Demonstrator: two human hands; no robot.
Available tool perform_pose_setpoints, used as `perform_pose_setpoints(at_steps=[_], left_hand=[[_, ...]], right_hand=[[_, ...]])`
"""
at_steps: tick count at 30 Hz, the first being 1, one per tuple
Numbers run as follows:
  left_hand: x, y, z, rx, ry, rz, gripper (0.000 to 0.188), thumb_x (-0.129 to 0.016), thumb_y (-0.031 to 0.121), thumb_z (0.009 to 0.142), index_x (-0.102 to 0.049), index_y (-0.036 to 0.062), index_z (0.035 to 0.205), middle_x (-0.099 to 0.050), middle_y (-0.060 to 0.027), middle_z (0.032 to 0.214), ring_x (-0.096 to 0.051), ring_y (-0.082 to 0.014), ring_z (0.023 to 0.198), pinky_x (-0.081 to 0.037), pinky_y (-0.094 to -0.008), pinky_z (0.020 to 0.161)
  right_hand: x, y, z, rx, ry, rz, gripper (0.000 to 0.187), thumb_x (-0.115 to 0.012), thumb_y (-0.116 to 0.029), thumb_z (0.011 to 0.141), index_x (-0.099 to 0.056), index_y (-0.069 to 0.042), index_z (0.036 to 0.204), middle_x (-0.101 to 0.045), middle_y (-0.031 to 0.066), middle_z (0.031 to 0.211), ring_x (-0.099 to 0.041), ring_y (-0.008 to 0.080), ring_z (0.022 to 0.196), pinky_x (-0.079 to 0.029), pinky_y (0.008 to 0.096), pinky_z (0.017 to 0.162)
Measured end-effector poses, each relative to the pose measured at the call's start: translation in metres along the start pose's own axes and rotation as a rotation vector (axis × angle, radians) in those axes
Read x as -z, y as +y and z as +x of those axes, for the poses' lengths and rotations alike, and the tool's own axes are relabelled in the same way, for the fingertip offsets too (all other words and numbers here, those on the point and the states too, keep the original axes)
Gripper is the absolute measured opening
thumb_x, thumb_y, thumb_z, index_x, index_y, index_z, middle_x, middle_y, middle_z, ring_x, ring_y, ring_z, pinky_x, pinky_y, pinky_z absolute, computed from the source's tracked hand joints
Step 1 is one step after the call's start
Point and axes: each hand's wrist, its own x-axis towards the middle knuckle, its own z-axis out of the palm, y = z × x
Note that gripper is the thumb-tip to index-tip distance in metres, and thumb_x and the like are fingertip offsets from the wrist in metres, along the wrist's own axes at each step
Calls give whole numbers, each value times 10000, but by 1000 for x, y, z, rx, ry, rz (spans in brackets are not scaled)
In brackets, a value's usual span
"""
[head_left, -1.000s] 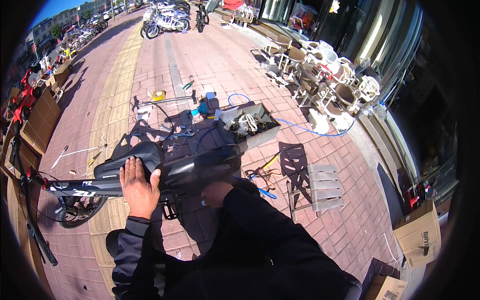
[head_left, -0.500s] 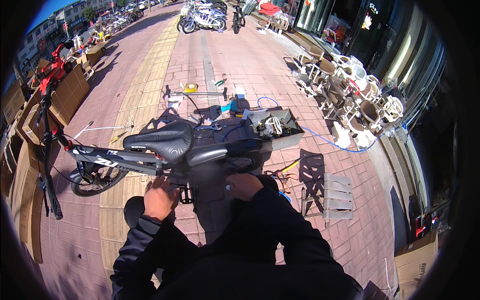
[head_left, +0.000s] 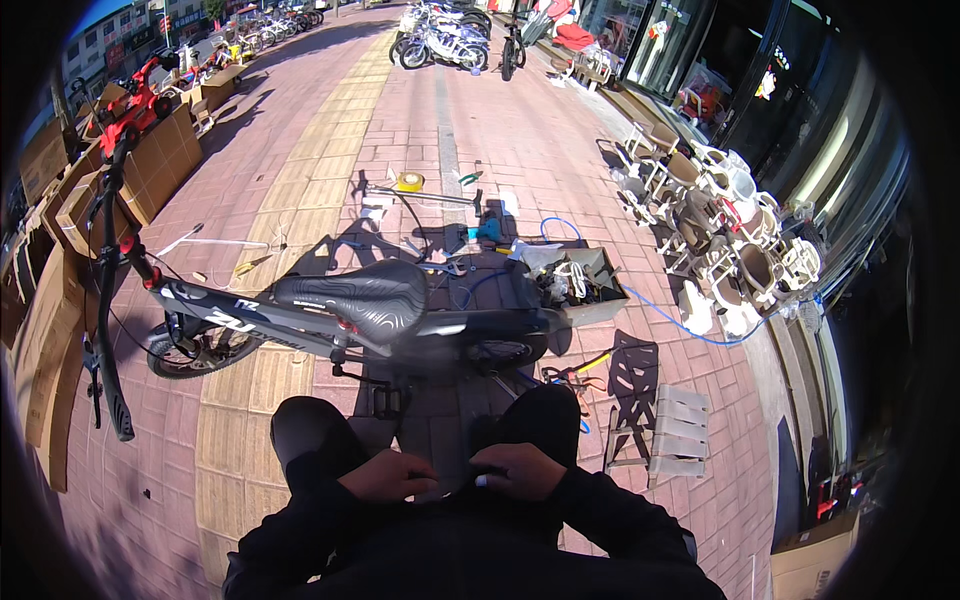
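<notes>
A black bicycle stands crosswise in front of me, its ribbed black saddle (head_left: 350, 296) in the middle and its handlebar (head_left: 105, 300) at the left. Both my hands are drawn in to my waist, away from the bicycle. My left hand (head_left: 386, 476) is curled, knuckles up, on the front of my dark jacket (head_left: 470, 550). Beside it, my right hand (head_left: 520, 470) pinches the jacket's front edge, with something small and pale at the fingertips. My dark trouser legs show just above the hands, below a pedal (head_left: 385, 402).
An open toolbox (head_left: 577, 282) sits behind the rear wheel (head_left: 500, 352), with a blue hose (head_left: 680, 322) trailing right. A grey folding stool (head_left: 668, 432) lies at my right. White chairs (head_left: 720, 220) are stacked far right, cardboard boxes (head_left: 70, 210) far left. Tools and yellow tape (head_left: 408, 181) lie beyond.
My left hand has left the saddle and come down to my waist. My right hand has drawn back too. The view has lifted, and the bicycle now sits farther off.
</notes>
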Motion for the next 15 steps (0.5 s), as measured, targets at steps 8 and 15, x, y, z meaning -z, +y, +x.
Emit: perform_pose_setpoints(at_steps=[8, 15], left_hand=[[8, 16, -44, 94, 53, -193, 312, -666, 274, 997, -715, 34, 1190, -752, -108, 1054, -703, -187, 963, -539, -321, 880], [16, 25, -42, 242, 480, -397, 218, -655, 107, 984, -706, -15, 1156, -735, -74, 1012, -672, -124, 931, -531, -278, 857]], right_hand=[[94, -101, 45, 506, 283, -63, 330, -766, -169, 887, -691, -29, 1176, -716, 175, 1145, -722, 323, 1000, -590, 382, 870], [243, -203, -6, 1115, 647, -169, 779, -647, -542, 941, -384, -159, 1567, -484, 208, 1535, -507, 409, 1368, -462, 544, 1073]])
